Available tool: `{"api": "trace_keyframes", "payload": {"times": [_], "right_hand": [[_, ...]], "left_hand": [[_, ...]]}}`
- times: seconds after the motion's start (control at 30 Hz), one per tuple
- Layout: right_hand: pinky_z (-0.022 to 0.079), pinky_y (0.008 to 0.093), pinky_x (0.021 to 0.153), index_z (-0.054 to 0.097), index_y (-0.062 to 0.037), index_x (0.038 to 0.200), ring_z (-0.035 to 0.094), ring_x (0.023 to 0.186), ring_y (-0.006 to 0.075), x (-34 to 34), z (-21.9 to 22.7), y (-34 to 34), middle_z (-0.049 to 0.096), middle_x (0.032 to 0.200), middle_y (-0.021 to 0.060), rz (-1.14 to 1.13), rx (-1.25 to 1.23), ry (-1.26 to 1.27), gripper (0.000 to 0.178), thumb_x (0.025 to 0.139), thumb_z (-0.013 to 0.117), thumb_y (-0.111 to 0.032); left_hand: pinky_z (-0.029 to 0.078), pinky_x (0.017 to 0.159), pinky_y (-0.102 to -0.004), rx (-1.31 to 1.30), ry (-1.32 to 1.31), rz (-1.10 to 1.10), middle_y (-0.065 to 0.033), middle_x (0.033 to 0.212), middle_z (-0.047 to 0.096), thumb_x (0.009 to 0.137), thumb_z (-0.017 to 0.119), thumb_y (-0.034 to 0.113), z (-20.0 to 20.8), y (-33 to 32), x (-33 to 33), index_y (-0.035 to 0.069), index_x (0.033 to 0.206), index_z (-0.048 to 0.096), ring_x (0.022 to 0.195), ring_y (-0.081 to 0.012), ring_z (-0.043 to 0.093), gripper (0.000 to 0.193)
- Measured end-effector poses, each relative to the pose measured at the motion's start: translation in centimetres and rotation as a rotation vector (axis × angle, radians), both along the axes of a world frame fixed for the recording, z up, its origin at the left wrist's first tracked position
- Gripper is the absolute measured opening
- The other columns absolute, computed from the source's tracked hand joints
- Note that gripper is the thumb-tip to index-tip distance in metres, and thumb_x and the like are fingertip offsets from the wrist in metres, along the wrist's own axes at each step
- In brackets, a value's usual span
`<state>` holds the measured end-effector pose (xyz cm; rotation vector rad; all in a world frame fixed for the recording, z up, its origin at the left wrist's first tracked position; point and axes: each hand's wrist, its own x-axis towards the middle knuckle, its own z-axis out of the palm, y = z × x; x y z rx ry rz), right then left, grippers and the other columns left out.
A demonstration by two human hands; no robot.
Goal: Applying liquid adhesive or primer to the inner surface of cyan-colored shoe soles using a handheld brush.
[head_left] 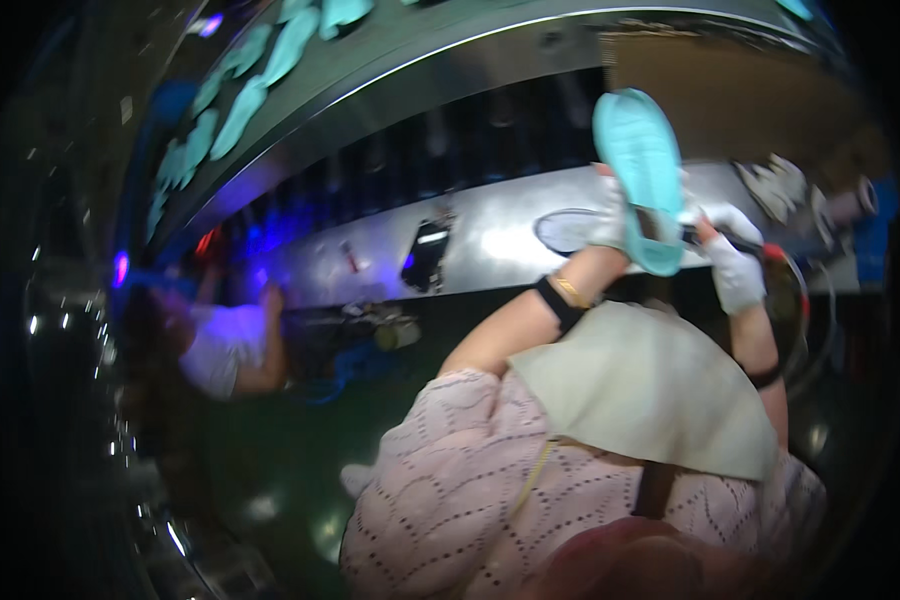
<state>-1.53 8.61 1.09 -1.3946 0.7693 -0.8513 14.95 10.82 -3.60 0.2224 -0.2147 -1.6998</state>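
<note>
A long conveyor (390, 95) arcs across the top of the view, its grey belt carrying a row of turquoise shoe soles (245, 85) toward the upper left. Below it runs a pale, shiny worktop (490, 235), curving from the left toward the right edge. On the worktop's left part lies a dark flat object (427, 255), blurred beyond naming, and near its middle an oval outline (565, 230) shows, just left of the raised hands. At the worktop's right end sit pale, blurred items (775, 180). Another person in a white top (225, 350) bends at the worktop's far left.

The wearer's cream apron (650, 385) over a pink knitted top (460, 480) fills the lower middle. Both forearms rise from it toward the worktop's front edge.

A turquoise shoe sole (638, 160) is held up above the worktop's middle-right part, standing nearly upright with its toe upward. The left hand (610, 225), in a white glove with a black band at the wrist, has its grip clenched on the sole's lower left side. The right hand (735, 260), also gloved white, is closed around a dark tool (698, 236) touching the sole's heel end; what kind of tool cannot be told.
</note>
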Motion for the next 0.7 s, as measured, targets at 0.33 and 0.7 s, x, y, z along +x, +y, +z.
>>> {"api": "trace_keyframes", "payload": {"times": [0.33, 0.7], "right_hand": [[0.039, 0.0192, 0.058, 0.061, -0.0041, 0.082, 0.052, 0.063, 0.0064, -2.2, 2.1, 1.1, 0.060, 0.073, 0.0025, -0.045, 0.090, -0.013, 0.007, 0.085, 0.056, -0.008], [0.045, 0.0225, 0.066, 0.059, -0.0042, 0.076, 0.055, 0.071, 0.0079, -1.3, 3.0, 1.2, 0.061, 0.078, 0.0028, -0.005, 0.030, -0.038, 0.006, 0.080, 0.061, -0.007]], "left_hand": [[0.050, 0.076, -0.0381, -0.147, 0.111, 0.009, -0.0102, 0.107, 0.057, 0.065, 0.041, 0.077, 4.1, -1.8, -2.4, 0.007, 0.116, 0.047, 0.086, -0.0240, 0.058, 0.088], [0.048, 0.077, -0.0366, -0.294, -0.006, -0.118, -0.0121, 0.105, 0.056, 0.050, 0.057, 0.077, 4.3, -3.8, 0.2, 0.008, 0.110, 0.053, 0.090, -0.0278, 0.055, 0.092]]}}
